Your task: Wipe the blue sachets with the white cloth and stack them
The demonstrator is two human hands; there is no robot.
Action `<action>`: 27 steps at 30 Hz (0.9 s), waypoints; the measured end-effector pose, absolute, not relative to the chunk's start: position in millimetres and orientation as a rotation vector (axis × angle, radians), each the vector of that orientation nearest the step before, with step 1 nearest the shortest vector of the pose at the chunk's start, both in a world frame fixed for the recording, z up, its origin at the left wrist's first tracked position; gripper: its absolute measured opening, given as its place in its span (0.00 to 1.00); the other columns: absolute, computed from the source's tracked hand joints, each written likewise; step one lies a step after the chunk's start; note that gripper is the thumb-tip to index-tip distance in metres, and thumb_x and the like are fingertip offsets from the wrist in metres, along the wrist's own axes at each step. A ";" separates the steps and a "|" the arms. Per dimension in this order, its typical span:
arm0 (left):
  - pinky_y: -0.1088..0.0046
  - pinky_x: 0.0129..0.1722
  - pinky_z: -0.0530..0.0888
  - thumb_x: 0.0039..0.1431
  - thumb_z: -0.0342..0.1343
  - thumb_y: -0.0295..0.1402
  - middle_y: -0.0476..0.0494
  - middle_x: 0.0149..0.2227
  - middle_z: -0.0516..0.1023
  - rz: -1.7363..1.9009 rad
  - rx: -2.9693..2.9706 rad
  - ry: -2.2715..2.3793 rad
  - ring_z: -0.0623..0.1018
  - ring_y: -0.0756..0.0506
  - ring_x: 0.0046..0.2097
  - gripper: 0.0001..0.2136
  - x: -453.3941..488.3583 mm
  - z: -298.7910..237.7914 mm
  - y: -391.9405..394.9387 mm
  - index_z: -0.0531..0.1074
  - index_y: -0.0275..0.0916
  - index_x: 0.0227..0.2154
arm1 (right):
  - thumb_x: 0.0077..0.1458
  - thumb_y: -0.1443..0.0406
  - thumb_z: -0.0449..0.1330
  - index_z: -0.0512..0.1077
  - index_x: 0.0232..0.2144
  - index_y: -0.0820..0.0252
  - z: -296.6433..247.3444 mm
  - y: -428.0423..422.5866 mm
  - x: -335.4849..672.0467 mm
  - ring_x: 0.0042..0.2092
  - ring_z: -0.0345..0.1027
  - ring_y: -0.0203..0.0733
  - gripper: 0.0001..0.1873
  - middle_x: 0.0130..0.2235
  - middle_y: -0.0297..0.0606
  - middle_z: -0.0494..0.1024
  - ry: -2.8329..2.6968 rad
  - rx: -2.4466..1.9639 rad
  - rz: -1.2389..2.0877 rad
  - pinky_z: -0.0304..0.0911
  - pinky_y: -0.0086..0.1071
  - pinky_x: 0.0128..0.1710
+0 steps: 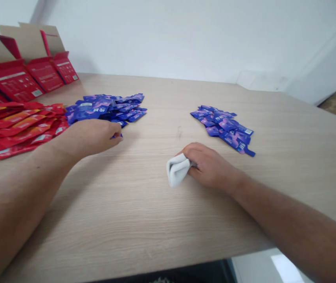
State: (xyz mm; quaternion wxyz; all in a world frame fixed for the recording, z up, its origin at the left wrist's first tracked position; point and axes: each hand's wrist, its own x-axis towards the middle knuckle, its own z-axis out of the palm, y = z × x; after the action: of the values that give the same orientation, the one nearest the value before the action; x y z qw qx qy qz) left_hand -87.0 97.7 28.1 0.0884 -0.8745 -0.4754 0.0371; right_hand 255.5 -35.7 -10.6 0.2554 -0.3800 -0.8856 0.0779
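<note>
My right hand (210, 165) is closed around a folded white cloth (177, 169), whose looped end sticks out to the left over the tabletop. Beyond that hand lies a small overlapping heap of blue-purple sachets (222, 125). At the near edge of a larger pile of blue-purple sachets (97, 106) is my left hand (98, 135), palm down. Its fingers are bent together, and a bit of a blue sachet (116, 136) shows between thumb and fingertips. Most of that sachet is hidden by the hand.
Red-orange sachets (20, 129) lie in overlapping rows at the left, touching the blue pile. Behind them stand several red cartons (17, 80) with raised flaps. A white wall (162, 39) borders the wooden table (144, 220) at the back; its front edge runs along the bottom.
</note>
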 end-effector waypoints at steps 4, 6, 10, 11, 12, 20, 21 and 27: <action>0.68 0.29 0.62 0.62 0.45 0.47 0.38 0.32 0.79 0.168 -2.743 -1.199 0.76 0.41 0.32 0.17 -70.8 15.6 94.0 0.75 0.44 0.32 | 0.54 0.72 0.57 0.69 0.38 0.58 -8.8 -33.2 257.0 0.45 0.68 0.45 0.09 0.41 0.41 0.75 -2.351 -1.064 0.182 0.64 0.38 0.49; 0.68 0.29 0.62 0.62 0.44 0.46 0.38 0.32 0.79 0.185 -2.755 -1.176 0.76 0.41 0.32 0.18 -66.1 12.7 92.1 0.75 0.43 0.32 | 0.55 0.71 0.57 0.69 0.40 0.59 -7.1 -30.8 259.0 0.45 0.68 0.45 0.09 0.42 0.42 0.75 -2.307 -1.102 0.162 0.64 0.37 0.48; 0.67 0.29 0.63 0.62 0.45 0.46 0.38 0.33 0.79 0.174 -2.780 -1.185 0.76 0.42 0.31 0.17 -61.2 12.6 88.1 0.75 0.44 0.32 | 0.57 0.67 0.58 0.72 0.44 0.60 -1.9 -18.9 271.4 0.46 0.70 0.47 0.11 0.44 0.43 0.78 -2.199 -1.268 0.102 0.65 0.37 0.48; 0.67 0.29 0.63 0.62 0.45 0.46 0.38 0.33 0.79 0.166 -2.786 -1.179 0.76 0.42 0.31 0.17 -60.3 12.9 87.2 0.75 0.44 0.31 | 0.57 0.66 0.58 0.73 0.45 0.60 0.1 -14.5 277.3 0.47 0.71 0.47 0.13 0.45 0.43 0.78 -2.159 -1.310 0.086 0.65 0.38 0.49; 0.67 0.29 0.63 0.62 0.45 0.45 0.38 0.33 0.79 0.156 -2.791 -1.170 0.76 0.42 0.31 0.16 -59.6 13.1 86.5 0.75 0.44 0.31 | 0.58 0.64 0.58 0.73 0.47 0.60 2.6 -9.9 284.5 0.48 0.71 0.49 0.14 0.46 0.43 0.78 -2.111 -1.350 0.068 0.65 0.39 0.50; 0.67 0.28 0.62 0.62 0.46 0.44 0.39 0.32 0.79 0.122 -2.826 -1.128 0.75 0.43 0.31 0.15 -56.6 9.3 86.9 0.72 0.44 0.28 | 0.60 0.57 0.55 0.69 0.57 0.63 20.1 17.2 377.8 0.51 0.71 0.56 0.26 0.52 0.51 0.77 -1.717 -1.895 -0.152 0.65 0.43 0.50; 0.67 0.28 0.62 0.62 0.46 0.44 0.40 0.32 0.79 0.120 -2.830 -1.131 0.75 0.43 0.31 0.15 -56.6 8.3 87.4 0.72 0.44 0.28 | 0.60 0.56 0.55 0.69 0.56 0.64 19.5 18.7 389.9 0.51 0.71 0.56 0.26 0.52 0.53 0.77 -1.692 -1.965 -0.152 0.65 0.42 0.49; 0.66 0.29 0.61 0.60 0.48 0.44 0.39 0.31 0.78 0.092 -2.846 -1.150 0.74 0.42 0.30 0.14 -57.3 3.2 89.4 0.73 0.45 0.28 | 0.58 0.54 0.57 0.72 0.52 0.65 4.5 26.6 431.7 0.45 0.73 0.53 0.26 0.46 0.53 0.79 -1.660 -2.202 -0.018 0.65 0.37 0.43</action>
State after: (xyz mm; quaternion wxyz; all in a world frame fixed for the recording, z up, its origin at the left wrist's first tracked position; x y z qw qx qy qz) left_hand -57.3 89.4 3.2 0.0355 -0.9261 -0.3744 0.0298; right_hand 431.7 26.6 4.5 0.1907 -0.7840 -0.5908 -0.0063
